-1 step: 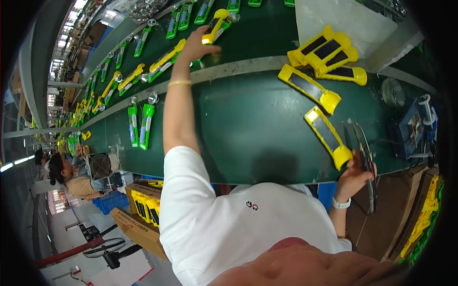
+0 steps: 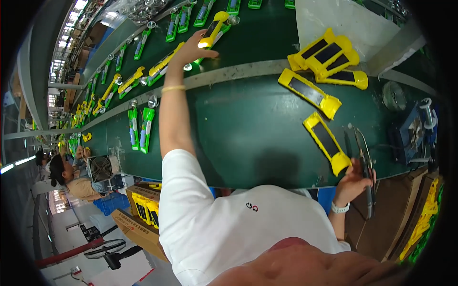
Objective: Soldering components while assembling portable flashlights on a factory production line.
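Observation:
My left hand (image 2: 188,51) reaches over the far belt, its thumb spread away from the fingers. The fingers are at the near end of a yellow solar-panel casing (image 2: 214,29), which lies against a green lamp body (image 2: 222,32). Near the table's front edge, my right hand (image 2: 354,185) is closed round a slim dark-handled tool (image 2: 366,164) with a thin metal front, like a soldering iron. At those fingers is the rounded end of another yellow casing (image 2: 327,143) with a dark panel. A similar casing (image 2: 307,90) lies just beyond it.
Several yellow casings are piled (image 2: 329,55) at the back right. A blue soldering station (image 2: 405,131) stands at right, with a solder spool (image 2: 428,114). Two green lamp bodies (image 2: 140,128) lie left of my forearm. A cardboard box (image 2: 143,233) sits lower left; a co-worker (image 2: 76,178) is farther left.
Nearly everything has shifted slightly down in view. The yellow casing by my right hand has tilted a little, and its panel no longer shines. My left hand has moved slightly left.

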Motion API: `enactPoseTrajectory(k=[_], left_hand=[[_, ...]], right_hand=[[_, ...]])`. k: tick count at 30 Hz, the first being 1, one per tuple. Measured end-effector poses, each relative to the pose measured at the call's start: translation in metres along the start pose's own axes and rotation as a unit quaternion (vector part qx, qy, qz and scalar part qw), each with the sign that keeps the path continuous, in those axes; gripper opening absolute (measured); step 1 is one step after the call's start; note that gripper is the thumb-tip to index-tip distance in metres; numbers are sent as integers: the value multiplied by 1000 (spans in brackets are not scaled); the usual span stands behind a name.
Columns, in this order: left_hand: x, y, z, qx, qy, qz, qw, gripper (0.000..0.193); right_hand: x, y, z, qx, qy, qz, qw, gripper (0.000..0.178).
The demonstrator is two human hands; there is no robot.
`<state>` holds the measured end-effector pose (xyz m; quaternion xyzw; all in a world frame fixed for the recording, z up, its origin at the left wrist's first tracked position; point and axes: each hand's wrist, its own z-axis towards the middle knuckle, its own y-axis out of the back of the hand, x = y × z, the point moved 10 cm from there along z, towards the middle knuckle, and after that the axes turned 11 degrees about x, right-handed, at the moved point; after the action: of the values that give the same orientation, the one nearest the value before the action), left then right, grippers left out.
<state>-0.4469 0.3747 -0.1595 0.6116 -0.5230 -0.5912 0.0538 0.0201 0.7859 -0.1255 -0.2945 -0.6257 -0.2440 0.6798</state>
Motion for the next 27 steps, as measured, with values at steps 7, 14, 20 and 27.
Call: enactPoseTrajectory(k=[7,14,20,27], left_hand=[[93,122,48,-172,255,249,918,54],[145,121,84,-171,336,245,893,66],[115,112,100,-211,241,182,930,70],[148,84,109,-173,317,-45,932,81]], right_hand=[[13,-27,4,64,11,-42,997,57],[17,-45,8,55,7,-121,991,58],[16,-47,9,75,2,-141,987,57],[11,-49,11,88,5,-97,991,51]])
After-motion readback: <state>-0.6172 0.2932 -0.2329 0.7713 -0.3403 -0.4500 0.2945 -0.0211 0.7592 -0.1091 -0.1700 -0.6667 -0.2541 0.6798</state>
